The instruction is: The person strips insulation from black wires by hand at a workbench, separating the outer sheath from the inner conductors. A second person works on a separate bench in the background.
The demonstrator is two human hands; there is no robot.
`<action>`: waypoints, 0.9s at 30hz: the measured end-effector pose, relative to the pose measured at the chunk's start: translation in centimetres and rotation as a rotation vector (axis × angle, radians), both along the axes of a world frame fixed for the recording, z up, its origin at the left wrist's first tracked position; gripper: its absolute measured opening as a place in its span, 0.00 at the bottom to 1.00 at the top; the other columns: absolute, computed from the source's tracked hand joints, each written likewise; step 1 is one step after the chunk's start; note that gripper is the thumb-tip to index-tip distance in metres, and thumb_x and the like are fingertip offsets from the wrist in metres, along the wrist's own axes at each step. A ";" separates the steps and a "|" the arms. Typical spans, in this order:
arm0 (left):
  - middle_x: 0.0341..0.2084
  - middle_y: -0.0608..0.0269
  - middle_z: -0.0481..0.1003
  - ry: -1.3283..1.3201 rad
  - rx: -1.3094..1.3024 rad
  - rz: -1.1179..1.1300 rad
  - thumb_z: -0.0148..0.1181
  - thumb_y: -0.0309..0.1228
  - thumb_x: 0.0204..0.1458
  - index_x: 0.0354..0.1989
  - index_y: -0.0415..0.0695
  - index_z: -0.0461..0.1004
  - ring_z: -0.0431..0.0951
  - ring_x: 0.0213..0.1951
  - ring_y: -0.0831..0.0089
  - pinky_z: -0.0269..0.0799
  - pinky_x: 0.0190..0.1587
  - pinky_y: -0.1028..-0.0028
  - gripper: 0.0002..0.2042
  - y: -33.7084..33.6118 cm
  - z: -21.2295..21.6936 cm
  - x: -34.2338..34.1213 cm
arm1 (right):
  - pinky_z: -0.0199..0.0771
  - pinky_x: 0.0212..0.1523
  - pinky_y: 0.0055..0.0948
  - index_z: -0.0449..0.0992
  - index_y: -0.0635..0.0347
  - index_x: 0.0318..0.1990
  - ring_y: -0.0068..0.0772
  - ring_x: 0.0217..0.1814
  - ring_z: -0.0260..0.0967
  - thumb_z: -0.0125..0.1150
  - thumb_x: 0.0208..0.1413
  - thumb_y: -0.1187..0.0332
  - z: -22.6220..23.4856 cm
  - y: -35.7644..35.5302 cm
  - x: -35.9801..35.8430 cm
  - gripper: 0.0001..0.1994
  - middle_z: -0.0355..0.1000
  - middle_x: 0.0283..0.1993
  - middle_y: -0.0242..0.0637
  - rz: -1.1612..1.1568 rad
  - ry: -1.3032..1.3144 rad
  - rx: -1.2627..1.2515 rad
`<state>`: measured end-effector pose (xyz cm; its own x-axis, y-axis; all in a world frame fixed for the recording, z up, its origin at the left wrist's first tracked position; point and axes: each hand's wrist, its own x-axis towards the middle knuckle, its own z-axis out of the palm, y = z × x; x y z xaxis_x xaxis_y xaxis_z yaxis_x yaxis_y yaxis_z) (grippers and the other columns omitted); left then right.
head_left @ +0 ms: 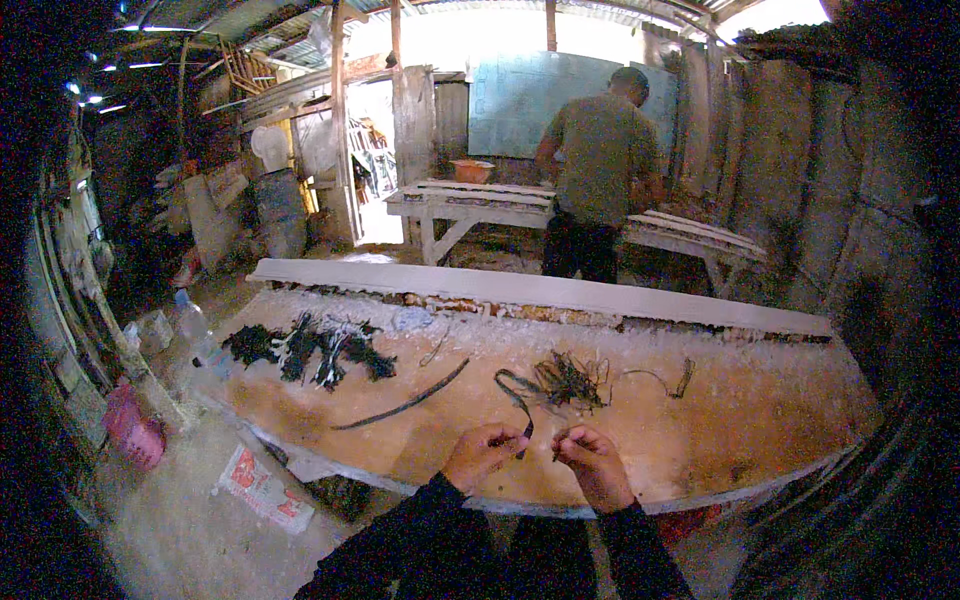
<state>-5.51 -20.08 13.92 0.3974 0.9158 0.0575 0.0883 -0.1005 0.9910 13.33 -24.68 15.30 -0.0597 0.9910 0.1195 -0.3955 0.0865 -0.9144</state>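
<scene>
Strip of thin dark bendy stuff (516, 398) curls off the sandy wooden surface (760, 420). The left hand (484, 455) pinches its near end; the right hand (592, 462) is pinched shut beside it. It looks light and floppy, best held by its ends.

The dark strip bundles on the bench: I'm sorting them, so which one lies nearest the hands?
The loose tangle of strips right of centre, just beyond the left hand and right hand. The darker bundles lie at the bench's far left.
</scene>
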 end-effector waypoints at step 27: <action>0.26 0.69 0.72 -0.134 0.337 0.143 0.57 0.30 0.45 0.33 0.40 0.71 0.70 0.28 0.82 0.68 0.25 0.80 0.09 17.2 -8.3 7.9 | 0.70 0.28 0.29 0.66 0.55 0.28 0.29 0.28 0.66 0.56 0.45 0.75 -2.5 15.1 1.3 0.05 0.67 0.28 0.32 -0.134 0.347 -0.254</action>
<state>2.44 -2.86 5.58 0.2359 0.8822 0.4075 -0.0034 -0.4186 0.9082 14.59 -9.58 12.75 0.0720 0.9878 -0.1379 -0.6834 -0.0518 -0.7282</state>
